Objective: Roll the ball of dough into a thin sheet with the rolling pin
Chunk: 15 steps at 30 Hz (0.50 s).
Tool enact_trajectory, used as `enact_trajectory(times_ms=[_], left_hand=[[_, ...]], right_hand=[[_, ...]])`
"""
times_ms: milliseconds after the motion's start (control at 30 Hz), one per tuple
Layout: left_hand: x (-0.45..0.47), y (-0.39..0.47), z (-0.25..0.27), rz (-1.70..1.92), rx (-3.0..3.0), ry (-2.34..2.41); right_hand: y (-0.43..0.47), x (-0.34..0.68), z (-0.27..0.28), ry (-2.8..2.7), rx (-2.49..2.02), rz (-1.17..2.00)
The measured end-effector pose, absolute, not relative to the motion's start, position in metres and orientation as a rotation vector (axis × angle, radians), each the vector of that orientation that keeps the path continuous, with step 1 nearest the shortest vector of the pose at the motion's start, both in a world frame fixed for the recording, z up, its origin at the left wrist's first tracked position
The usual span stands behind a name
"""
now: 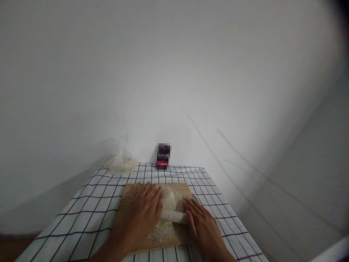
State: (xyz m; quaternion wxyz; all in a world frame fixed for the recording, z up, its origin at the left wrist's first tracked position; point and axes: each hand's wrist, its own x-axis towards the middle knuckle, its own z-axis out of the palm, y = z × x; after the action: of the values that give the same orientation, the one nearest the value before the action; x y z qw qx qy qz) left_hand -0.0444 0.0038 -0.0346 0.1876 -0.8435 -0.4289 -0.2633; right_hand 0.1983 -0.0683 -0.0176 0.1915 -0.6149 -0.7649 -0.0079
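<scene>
A floured wooden rolling pin [176,217] lies crosswise over a flattened piece of pale dough [168,198]. Under the dough is a wooden board [177,238] dusted with flour. My left hand [147,207] stretches flat with spread fingers over the dough's left side; its thumb is by the pin, whose left end is hidden beneath the hand. On the right end of the pin rests my right hand [200,222], palm down, fingers extended forward over the board's right edge and thumb apart. Neither hand has its fingers wrapped round the pin.
A white cloth with black checks [89,203] covers the table. At the back left sits a clear plastic bag [120,156] with something pale in it. A dark, pixelated upright object [163,156] stands at the back against the white wall [174,72].
</scene>
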Motion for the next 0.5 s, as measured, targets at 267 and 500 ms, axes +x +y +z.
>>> enact_trajectory(times_ms=[267,500], left_hand=[[-0.044,0.002,-0.039,-0.796,-2.345,-1.238],[-0.037,0.021,-0.037,-0.833,-2.316,-1.288]], right_hand=[[-0.072,0.195,-0.014,-2.156,-1.739,0.005],[-0.038,0.195,0.003,-2.155,-1.693,-0.089]])
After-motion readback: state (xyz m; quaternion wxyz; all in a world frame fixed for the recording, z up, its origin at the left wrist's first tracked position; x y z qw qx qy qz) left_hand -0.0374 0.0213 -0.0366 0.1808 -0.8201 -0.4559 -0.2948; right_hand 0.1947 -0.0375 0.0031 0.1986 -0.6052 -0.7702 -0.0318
